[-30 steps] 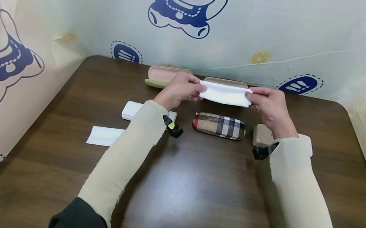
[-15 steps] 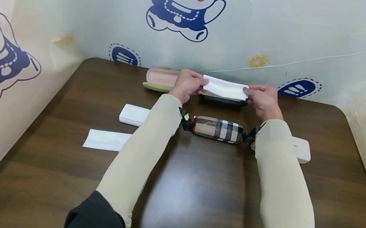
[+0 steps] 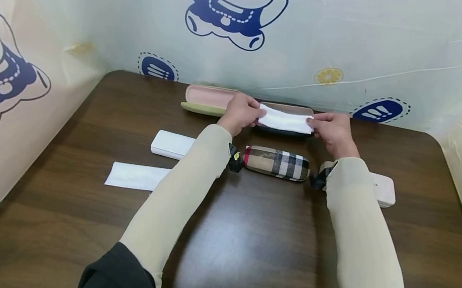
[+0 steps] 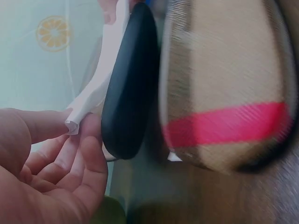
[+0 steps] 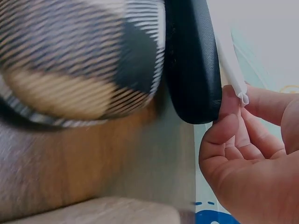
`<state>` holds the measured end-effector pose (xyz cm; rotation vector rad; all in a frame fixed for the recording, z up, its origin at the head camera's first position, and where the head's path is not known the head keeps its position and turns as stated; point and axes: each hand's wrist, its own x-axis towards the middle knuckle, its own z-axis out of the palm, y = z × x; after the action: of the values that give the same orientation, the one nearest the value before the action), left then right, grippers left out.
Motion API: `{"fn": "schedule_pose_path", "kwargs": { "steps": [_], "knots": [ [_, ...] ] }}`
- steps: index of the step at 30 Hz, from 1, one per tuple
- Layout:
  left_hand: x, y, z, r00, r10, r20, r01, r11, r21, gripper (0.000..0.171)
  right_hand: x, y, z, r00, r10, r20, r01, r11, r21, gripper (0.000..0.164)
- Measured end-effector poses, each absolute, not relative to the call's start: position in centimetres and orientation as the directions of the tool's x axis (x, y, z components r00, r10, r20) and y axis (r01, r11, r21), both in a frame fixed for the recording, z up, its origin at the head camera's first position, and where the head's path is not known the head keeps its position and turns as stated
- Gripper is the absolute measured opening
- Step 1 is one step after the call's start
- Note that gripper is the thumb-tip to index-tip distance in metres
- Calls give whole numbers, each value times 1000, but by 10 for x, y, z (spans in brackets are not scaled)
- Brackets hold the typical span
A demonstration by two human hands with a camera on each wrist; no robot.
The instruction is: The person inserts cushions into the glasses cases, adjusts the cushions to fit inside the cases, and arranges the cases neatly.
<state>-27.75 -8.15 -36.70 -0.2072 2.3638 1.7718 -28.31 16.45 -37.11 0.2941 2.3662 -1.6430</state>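
Observation:
My left hand pinches the left end of a folded white cloth between thumb and fingers. The right hand pinches its other end, so the strip is stretched between them. Below the cloth lies an open black glasses case, its lid raised at the back with a pale lining. Both wrist views show the black case close beside the fingers, with the cloth over its open side. Whether the cloth touches the inside is hidden. In front sits a closed plaid glasses case, between the two wrists.
An open green case with pink lining stands left of the black one. Nearer lie a white case and another white cloth, partly behind the left sleeve. A white case sits beside the right forearm. A patterned curtain hangs behind the table.
Both hands have moved slightly inward with the cloth. It was raised half a second ago and now sits lower, over the black case. The lid's lining shows again above it.

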Motion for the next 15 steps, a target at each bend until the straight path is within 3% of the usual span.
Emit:
{"fn": "schedule_pose_path", "kwargs": {
  "steps": [5,15],
  "knots": [
    [-270,-81,-373,-982,11,-186,-170,361,917,16,-278,164,-379,-963,29,-266,254,418,-873,32],
    [-263,-80,-388,-995,-22,-94,-93,484,870,13,-265,161,-388,-970,110,-218,244,419,-874,27]
  ]
}}
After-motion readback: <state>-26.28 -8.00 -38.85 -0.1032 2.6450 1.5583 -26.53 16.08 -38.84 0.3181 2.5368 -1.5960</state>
